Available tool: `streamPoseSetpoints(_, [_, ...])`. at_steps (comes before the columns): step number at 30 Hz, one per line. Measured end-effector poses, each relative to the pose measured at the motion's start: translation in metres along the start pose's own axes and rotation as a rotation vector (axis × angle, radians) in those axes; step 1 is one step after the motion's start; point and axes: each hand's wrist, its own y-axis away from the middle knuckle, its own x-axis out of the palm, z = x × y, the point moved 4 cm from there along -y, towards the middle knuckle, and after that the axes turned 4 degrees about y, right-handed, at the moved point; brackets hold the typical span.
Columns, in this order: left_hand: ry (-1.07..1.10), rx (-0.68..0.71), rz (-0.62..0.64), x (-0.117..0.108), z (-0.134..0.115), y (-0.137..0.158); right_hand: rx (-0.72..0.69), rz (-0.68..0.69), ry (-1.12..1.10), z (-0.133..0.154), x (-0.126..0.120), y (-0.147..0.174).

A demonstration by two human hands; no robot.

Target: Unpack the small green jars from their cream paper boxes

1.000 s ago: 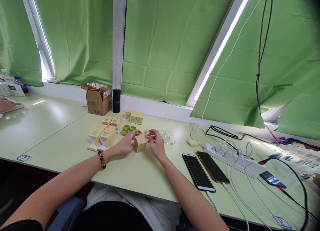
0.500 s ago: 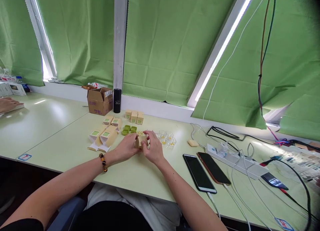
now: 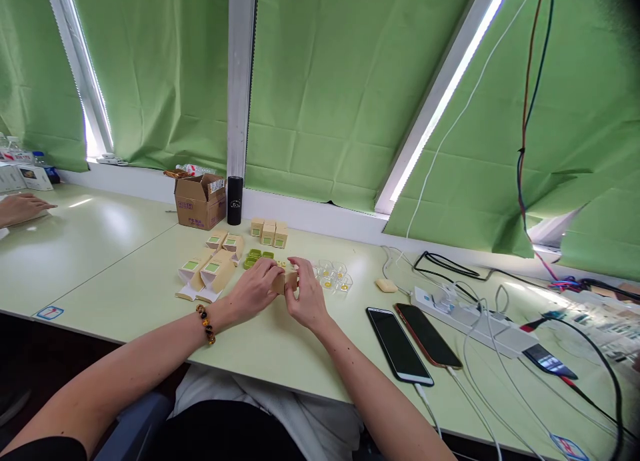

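Pose: left hand (image 3: pixel 257 284), right hand (image 3: pixel 306 297) angled inward | Grip: both half-closed, seemingly pinching carton (image 3: pixel 279 284)

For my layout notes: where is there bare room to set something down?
Free: the table left of the tan cartons, and the patch between the right hand and the white-edged phone. Crowded: around the held box, green cups, clear cups and power strip.

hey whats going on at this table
A person holds a small tan carton between the left hand and right hand. Similar cartons with green patches sit to the left. Green containers are just beyond the left hand; clear cups showing something yellow are to the right.
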Motion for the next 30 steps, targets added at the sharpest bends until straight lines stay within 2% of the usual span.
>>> streamPoseSetpoints(7, [-0.139,0.06,0.002,0.002,-0.002,0.001,-0.02,-0.025,-0.051,-0.002,0.002,0.0])
streamPoseSetpoints(14, [-0.248,0.113,-0.004,0.003,-0.006,0.0,-0.021,-0.042,-0.011,-0.004,0.006,0.001])
streamPoseSetpoints(24, [-0.224,0.069,0.067,0.003,-0.007,-0.001,0.021,-0.05,0.039,-0.008,0.008,0.001])
streamPoseSetpoints(30, [-0.048,-0.053,0.054,0.006,0.005,0.002,0.106,-0.152,-0.087,-0.02,0.0,-0.002])
